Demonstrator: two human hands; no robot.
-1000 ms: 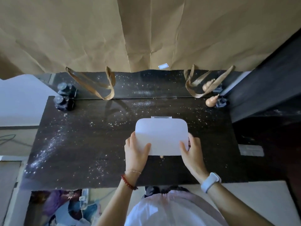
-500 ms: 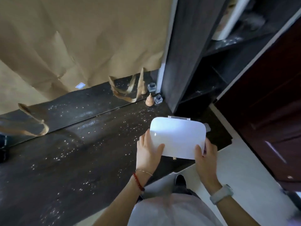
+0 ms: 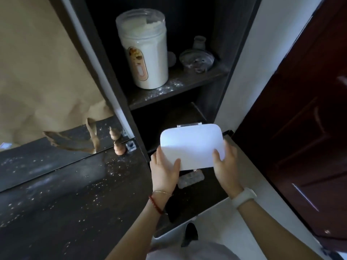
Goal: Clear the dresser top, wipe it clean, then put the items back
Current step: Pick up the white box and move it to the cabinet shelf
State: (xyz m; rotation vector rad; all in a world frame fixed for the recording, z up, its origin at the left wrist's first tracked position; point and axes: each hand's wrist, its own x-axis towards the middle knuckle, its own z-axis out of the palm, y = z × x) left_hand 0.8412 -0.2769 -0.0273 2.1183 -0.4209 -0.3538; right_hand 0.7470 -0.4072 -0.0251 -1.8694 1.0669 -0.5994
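Observation:
I hold a flat white box (image 3: 191,145) with rounded corners and a metal hinge at its far edge. My left hand (image 3: 165,170) grips its near left corner and my right hand (image 3: 226,166) grips its near right side. The box hangs in front of the lower opening of a dark shelf unit (image 3: 174,94), above the right end of the dark dresser top (image 3: 65,194). White powder specks dust the dresser top. A small wooden gourd (image 3: 119,148) and a small glass bottle (image 3: 131,145) stand at the dresser's back right corner by the mirror.
On the upper shelf stand a tall white powder jar (image 3: 145,51), a glass dish (image 3: 196,61) and a small vase (image 3: 199,42). Brown paper (image 3: 37,72) covers the mirror at left. A dark red door (image 3: 308,128) is at right. A pale wrapped item (image 3: 190,178) lies under the box.
Both hands carried the white box from the middle of the dresser top rightward to the front of the shelf unit. My view turned right with it.

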